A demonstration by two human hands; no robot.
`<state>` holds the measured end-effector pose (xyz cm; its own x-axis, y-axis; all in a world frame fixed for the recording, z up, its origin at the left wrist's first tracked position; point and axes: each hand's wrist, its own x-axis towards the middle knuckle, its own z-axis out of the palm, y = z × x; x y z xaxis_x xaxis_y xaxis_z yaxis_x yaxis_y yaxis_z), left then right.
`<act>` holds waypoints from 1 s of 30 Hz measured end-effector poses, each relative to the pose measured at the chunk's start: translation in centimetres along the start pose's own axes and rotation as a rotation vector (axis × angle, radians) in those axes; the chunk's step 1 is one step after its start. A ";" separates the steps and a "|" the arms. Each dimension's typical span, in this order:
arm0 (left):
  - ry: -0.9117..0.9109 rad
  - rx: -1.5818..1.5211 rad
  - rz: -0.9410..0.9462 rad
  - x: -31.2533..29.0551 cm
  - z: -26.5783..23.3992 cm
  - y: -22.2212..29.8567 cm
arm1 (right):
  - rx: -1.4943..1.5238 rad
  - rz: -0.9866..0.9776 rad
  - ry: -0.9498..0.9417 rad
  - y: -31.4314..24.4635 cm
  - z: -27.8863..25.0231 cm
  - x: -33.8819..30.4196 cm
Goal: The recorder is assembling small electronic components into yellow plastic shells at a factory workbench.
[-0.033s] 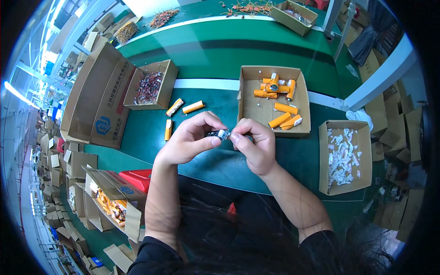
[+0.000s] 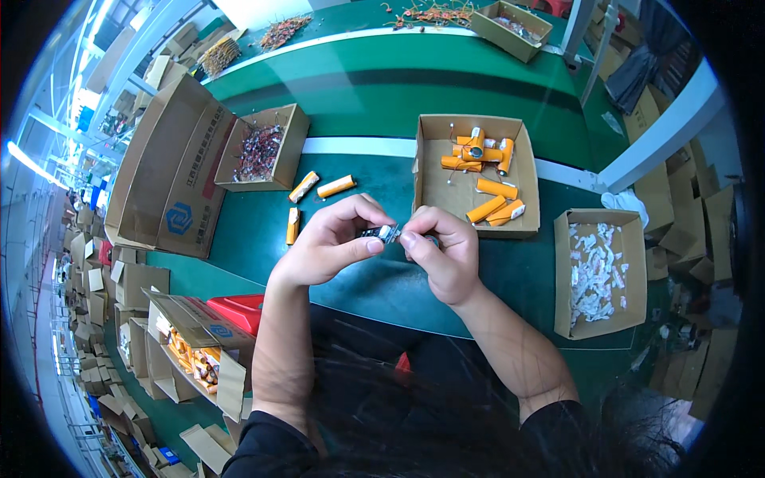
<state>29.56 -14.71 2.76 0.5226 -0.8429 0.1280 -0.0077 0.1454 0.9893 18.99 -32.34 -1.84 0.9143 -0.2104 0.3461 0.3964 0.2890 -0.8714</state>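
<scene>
Above the middle of the green table, my left hand (image 2: 325, 245) pinches a small dark circuit board (image 2: 384, 233) with a silvery-white part between thumb and fingers. My right hand (image 2: 448, 256) is closed right beside it, thumb and forefinger pressed together at the board's right end; what they grip is too small to make out. A dark rounded bit shows under the right fingers. Left of my left hand lie orange cylindrical batteries: one upright-looking battery (image 2: 292, 226), a tilted battery (image 2: 304, 187) and another battery (image 2: 336, 186).
Beyond my right hand, a cardboard tray (image 2: 434, 199) holds several orange batteries with wires. A box of small wired parts (image 2: 296, 147) stands back left, beside a large carton (image 2: 159, 171). At right, a tray (image 2: 564, 279) contains white scraps. An open carton of batteries (image 2: 231, 374) sits lower left.
</scene>
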 end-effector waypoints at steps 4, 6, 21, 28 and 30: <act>0.006 -0.009 0.019 0.0 -0.3 -0.5 | -0.023 0.004 0.013 -0.1 0.2 0.0; 0.015 0.002 0.024 0.0 -0.4 -0.8 | -0.025 0.024 0.028 -0.3 0.3 -0.1; 0.038 0.038 0.014 -0.1 -0.8 -0.9 | 0.048 0.123 0.045 -0.3 0.1 0.2; 0.041 0.018 0.048 0.2 -0.7 -1.4 | 0.224 0.261 0.027 -0.3 -0.1 0.5; 0.024 -0.003 0.045 0.2 -0.7 -1.5 | 0.235 0.238 0.017 -0.1 -0.2 0.5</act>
<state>30.27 -14.79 1.25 0.5417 -0.8231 0.1705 -0.0290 0.1844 0.9824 19.38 -32.64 -1.61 0.9828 -0.1264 0.1348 0.1821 0.5391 -0.8223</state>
